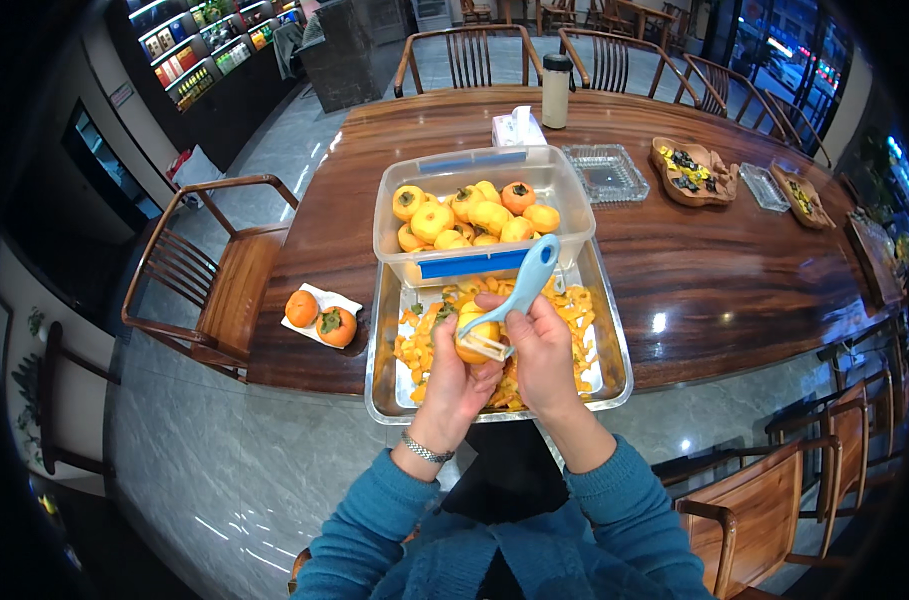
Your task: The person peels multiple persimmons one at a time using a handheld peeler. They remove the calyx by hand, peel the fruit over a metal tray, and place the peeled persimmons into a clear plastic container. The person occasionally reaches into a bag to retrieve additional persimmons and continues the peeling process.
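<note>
My left hand (456, 379) grips a partly peeled persimmon (478, 330) above a steel tray (621, 360). In my right hand (540, 345) is a light-blue Y-shaped peeler (531, 281), its blade lying against the lower side of the fruit. Orange persimmon peelings (417, 352) cover much of the tray floor below. Behind my hands, a clear plastic box (484, 161) with blue latches rests on the tray's far part, piled with peeled persimmons (432, 221). Two persimmons with skin on, one (302, 308) behind the other (336, 327), sit on a white tissue (309, 330) to the left.
On the wooden table (694, 292) stand a tissue box (518, 127), a thermos flask (555, 94), a glass tray (606, 174) and a wooden dish of wrapped sweets (693, 172). Wooden armchairs flank it, one (229, 285) at left, another (754, 510) at lower right.
</note>
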{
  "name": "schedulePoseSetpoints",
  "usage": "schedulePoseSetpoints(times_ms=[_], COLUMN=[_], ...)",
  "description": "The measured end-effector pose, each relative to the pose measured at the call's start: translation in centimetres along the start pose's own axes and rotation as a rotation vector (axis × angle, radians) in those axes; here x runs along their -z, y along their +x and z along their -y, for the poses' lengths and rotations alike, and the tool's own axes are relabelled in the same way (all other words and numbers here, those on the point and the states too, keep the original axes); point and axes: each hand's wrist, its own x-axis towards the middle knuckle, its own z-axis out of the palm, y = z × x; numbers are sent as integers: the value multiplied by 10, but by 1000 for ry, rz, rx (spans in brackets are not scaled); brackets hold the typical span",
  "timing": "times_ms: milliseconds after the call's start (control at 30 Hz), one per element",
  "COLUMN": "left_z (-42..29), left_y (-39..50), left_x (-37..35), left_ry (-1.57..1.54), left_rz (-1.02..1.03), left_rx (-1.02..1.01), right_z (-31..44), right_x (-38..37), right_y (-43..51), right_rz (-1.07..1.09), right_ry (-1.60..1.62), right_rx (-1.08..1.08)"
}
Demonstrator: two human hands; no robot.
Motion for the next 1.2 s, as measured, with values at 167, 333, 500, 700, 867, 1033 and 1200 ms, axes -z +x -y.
schedulePoseSetpoints(times_ms=[167,333,500,700,867,1033,1200], left_z=[0,-5,-8,-12,-9,-11,-10], left_y=[-1,-4,-9,-13,-6,-16,-12], left_x=[3,7,7,8,6,4,4], left_ry=[-2,27,146,141,114,206,291], left_rz=[3,133,96,77,10,22,-22], left_rx=[11,44,45,-2,-48,73,-35], right_z=[0,-4,-3,3,4,5,2], right_x=[4,13,27,26,13,14,17], right_y=[2,11,29,28,11,23,15], right_rz=[-28,-6,-77,-23,113,-78,-3], right_ry=[74,159,90,79,25,-89,-61], right_rx=[-32,-18,-96,26,33,108,35])
